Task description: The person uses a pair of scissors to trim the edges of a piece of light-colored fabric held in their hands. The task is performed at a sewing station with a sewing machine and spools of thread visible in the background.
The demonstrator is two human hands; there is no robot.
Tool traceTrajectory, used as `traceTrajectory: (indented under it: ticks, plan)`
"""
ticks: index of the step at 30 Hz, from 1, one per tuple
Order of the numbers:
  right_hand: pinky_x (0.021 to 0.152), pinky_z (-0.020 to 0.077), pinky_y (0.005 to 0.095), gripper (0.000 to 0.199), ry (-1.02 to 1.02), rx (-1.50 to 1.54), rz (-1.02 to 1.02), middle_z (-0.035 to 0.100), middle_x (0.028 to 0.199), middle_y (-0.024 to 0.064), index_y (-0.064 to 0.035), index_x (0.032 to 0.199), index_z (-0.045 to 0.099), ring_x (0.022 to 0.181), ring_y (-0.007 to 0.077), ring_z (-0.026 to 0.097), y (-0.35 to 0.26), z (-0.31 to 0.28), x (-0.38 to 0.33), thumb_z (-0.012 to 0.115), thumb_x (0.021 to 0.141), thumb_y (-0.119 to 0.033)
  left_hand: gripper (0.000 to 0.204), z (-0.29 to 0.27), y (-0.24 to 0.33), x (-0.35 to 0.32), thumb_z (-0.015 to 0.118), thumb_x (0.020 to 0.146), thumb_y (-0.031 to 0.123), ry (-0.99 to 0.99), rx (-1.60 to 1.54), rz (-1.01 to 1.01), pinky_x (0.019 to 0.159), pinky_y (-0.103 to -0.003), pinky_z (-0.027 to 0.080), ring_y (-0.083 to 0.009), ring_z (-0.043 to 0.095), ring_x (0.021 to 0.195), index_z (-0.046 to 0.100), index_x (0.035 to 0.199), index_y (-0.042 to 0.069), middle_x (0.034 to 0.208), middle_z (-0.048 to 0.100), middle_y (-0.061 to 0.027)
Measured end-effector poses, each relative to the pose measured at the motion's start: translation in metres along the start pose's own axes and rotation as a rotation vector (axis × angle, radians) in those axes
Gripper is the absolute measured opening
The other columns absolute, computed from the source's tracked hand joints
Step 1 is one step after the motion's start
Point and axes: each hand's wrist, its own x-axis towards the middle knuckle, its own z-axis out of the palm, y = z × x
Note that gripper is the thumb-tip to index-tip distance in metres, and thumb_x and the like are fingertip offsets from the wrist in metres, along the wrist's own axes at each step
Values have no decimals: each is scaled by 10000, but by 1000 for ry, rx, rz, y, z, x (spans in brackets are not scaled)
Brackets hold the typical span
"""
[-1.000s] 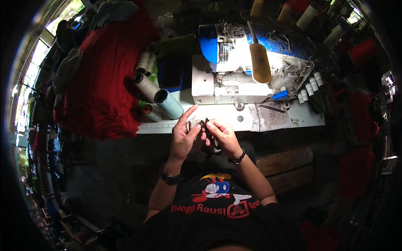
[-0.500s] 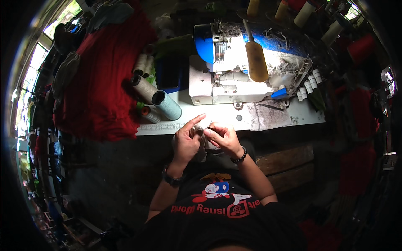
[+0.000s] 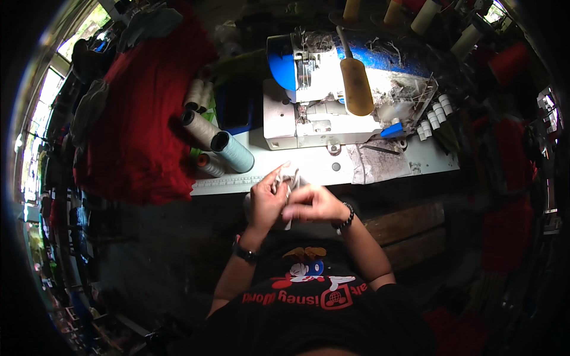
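We hold a small pale scrap of cloth [image 3: 290, 181] at the near edge of the white table [image 3: 427, 160], pinched between our left hand [image 3: 267, 202] and right hand [image 3: 312, 204]; both are clenched on it. Half a second ago the hands sat slightly higher, closer to the sewing machine [image 3: 332, 101]. The scrap is crumpled, its long axis too unclear to tell. Left of us lie three thread cones [image 3: 231, 151] beside one red fabric heap [image 3: 142, 118]. One ruler strip [image 3: 222, 184] runs along the table edge.
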Motion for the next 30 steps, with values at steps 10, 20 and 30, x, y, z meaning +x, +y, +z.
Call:
traceTrajectory:
  ticks: [10, 20, 30]
  plan:
    - [577, 390, 177, 207, 678, -172, -102, 559, 714, -44, -20, 925, 600, 578, 27, 448, 24, -7, 8, 744, 784, -66, 465, -7, 5, 7, 533, 863, -86, -62, -205, -37, 779, -186, 460, -49, 550, 868, 476, 1320, -24, 1030, 613, -40]
    - [654, 500, 354, 266, 633, -1022, -350, 633, 844, 102, -52, 942, 594, 744, 290, 623, 24, 0, 20, 649, 684, -19, 481, -10, 3, 3, 523, 843, -108, -90, -159, -87, 776, -172, 452, -42, 551, 858, 480, 1315, -22, 1002, 610, -20]
    - [681, 489, 395, 376, 586, -1023, -254, 615, 824, 142, -28, 1004, 524, 781, 341, 607, 27, -10, 18, 607, 637, -28, 399, -14, 1, -6, 599, 824, -79, -41, 183, -19, 700, -175, 465, -41, 579, 772, 548, 1216, -30, 877, 655, -21]
